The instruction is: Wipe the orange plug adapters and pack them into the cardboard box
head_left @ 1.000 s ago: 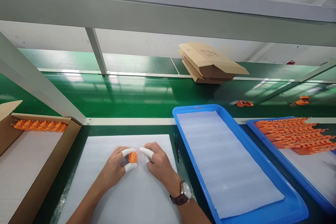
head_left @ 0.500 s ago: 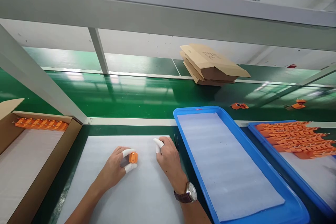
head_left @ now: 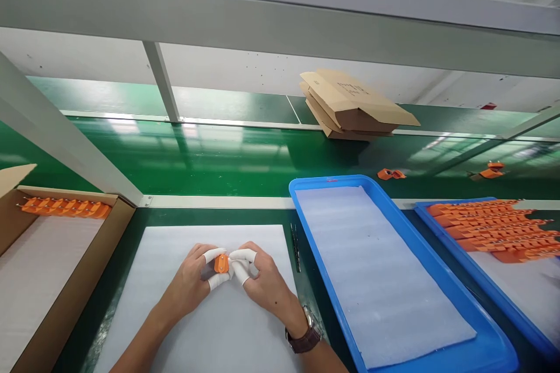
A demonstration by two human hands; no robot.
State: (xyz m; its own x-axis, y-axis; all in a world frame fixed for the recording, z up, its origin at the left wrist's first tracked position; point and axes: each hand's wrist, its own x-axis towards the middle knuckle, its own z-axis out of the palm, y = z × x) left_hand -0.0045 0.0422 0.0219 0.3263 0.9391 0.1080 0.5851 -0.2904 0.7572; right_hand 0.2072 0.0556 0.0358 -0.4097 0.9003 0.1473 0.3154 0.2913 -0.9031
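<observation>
A small orange plastic part (head_left: 221,263) is pinched between the thumb and forefinger of my left hand (head_left: 189,280), above a white sheet (head_left: 210,338). White finger cots cover the tips of those fingers. My right hand (head_left: 265,282), also wearing finger cots, has its fingertips drawn together close against the right side of the part. What lies between those fingertips, if anything, is too small to make out. A watch sits on my right wrist.
At left stands a cardboard box (head_left: 83,262) with a row of orange parts (head_left: 65,207). A blue tray (head_left: 326,280) lined with white foam lies right of the sheet; another blue tray (head_left: 485,297) holds many orange parts. Dark tweezers (head_left: 296,247) lie beside the sheet. Loose orange pieces (head_left: 391,174) rest on the green belt (head_left: 219,157).
My right hand has moved left from the sheet's right side to the orange part, and its fingers have closed together. My left hand has stayed in place with the part.
</observation>
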